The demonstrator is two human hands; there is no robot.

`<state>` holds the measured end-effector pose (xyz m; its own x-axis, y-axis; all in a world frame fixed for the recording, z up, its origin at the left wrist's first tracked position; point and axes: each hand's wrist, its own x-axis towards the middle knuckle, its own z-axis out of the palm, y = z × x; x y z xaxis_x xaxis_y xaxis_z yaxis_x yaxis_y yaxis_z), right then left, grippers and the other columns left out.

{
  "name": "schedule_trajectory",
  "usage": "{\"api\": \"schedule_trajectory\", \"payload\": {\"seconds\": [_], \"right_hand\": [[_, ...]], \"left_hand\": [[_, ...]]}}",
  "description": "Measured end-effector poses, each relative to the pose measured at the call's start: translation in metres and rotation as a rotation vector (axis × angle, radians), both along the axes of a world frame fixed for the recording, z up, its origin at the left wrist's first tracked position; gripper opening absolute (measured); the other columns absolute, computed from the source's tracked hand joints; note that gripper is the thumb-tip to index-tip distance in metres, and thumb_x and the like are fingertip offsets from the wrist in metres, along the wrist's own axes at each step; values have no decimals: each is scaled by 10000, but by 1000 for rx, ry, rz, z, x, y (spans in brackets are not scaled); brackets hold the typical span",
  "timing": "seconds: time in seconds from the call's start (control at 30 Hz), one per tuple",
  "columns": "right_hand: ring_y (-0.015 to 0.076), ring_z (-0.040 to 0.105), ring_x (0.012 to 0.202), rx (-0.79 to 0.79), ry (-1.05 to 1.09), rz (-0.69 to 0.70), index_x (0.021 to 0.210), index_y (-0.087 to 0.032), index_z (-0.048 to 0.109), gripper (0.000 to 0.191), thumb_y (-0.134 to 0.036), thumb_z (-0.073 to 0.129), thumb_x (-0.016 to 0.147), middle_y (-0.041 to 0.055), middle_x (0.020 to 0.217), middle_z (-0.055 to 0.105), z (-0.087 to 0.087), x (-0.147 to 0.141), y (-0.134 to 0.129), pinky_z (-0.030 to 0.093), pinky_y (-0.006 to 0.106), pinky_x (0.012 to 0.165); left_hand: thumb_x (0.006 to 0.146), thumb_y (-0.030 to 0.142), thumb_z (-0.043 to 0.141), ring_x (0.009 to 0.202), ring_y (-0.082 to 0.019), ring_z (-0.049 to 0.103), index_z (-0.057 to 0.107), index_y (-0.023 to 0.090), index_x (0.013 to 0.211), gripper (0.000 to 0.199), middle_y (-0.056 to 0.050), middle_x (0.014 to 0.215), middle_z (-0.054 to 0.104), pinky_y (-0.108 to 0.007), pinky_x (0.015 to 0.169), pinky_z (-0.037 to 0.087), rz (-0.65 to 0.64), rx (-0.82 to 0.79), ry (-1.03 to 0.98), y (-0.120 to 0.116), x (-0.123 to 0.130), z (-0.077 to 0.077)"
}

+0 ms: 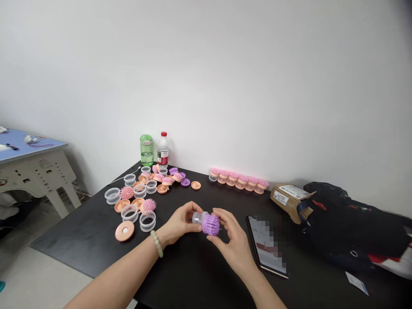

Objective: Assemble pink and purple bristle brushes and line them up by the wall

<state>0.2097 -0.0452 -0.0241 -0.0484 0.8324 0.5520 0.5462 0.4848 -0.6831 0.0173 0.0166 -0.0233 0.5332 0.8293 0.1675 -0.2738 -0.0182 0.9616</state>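
Note:
Above the black table (193, 266), both hands hold one small round scrub brush, tilted on its side. My left hand (183, 221) is closed around its clear plastic body (197, 218). My right hand (233, 236) grips the purple bristle head (211, 224) at its rim, thumb below and fingers above. To the left lie loose parts: clear rings (147, 221), pink bristle heads (148, 206), and peach discs (125, 231). A purple disc (185, 182) and another peach disc (195, 185) lie farther back. Several assembled pink brushes (238, 181) stand in a row by the wall.
A green bottle (146, 150) and a red-capped water bottle (163, 150) stand at the back left. On the right are a phone (268, 249), an opened cardboard box (291, 199), a dark bag (347, 227) and a white card (356, 283). A blue-topped table (32, 148) stands far left.

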Motion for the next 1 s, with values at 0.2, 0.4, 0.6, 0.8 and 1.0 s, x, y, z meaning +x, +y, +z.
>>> {"api": "schedule_trajectory", "payload": {"seconds": [0.2, 0.4, 0.6, 0.8, 1.0], "right_hand": [[252, 653, 1095, -36, 26, -4, 1239, -286, 582, 413, -218, 642, 836, 60, 1225, 657, -5, 2, 4, 558, 398, 933], [255, 629, 1155, -39, -15, 41, 1254, -288, 571, 423, -202, 617, 842, 70, 1279, 631, -6, 2, 4, 556, 395, 943], [252, 658, 1096, -71, 40, 20, 1244, -285, 592, 458, -211, 674, 800, 65, 1231, 649, -5, 3, 3, 582, 374, 903], [260, 639, 1124, -87, 35, 87, 1240, -290, 606, 460, -188, 684, 797, 75, 1240, 624, -2, 6, 0, 575, 388, 926], [286, 619, 1159, -4, -91, 132, 1176, -287, 651, 391, -156, 645, 808, 90, 1266, 612, 7, 4, -2, 553, 424, 962]], "left_hand": [[588, 247, 903, 765, -131, 534, 580, 164, 946, 489, -3, 881, 609, -259, 692, 404, -13, 5, 1, 0, 0, -1], [550, 229, 917, 730, -116, 509, 582, 165, 960, 533, 8, 866, 591, -245, 647, 387, -36, -7, -4, -2, 1, 1], [616, 257, 890, 762, -109, 522, 614, 150, 967, 459, 0, 871, 601, -234, 690, 398, -72, -52, -66, -5, 1, 3], [625, 389, 875, 736, -149, 611, 607, 149, 945, 482, -35, 844, 649, -273, 665, 476, -136, -173, -16, -6, 1, 4], [803, 549, 685, 515, -129, 597, 546, 173, 876, 408, -16, 671, 625, -215, 455, 339, -225, -262, 41, -8, 3, 3]]}}
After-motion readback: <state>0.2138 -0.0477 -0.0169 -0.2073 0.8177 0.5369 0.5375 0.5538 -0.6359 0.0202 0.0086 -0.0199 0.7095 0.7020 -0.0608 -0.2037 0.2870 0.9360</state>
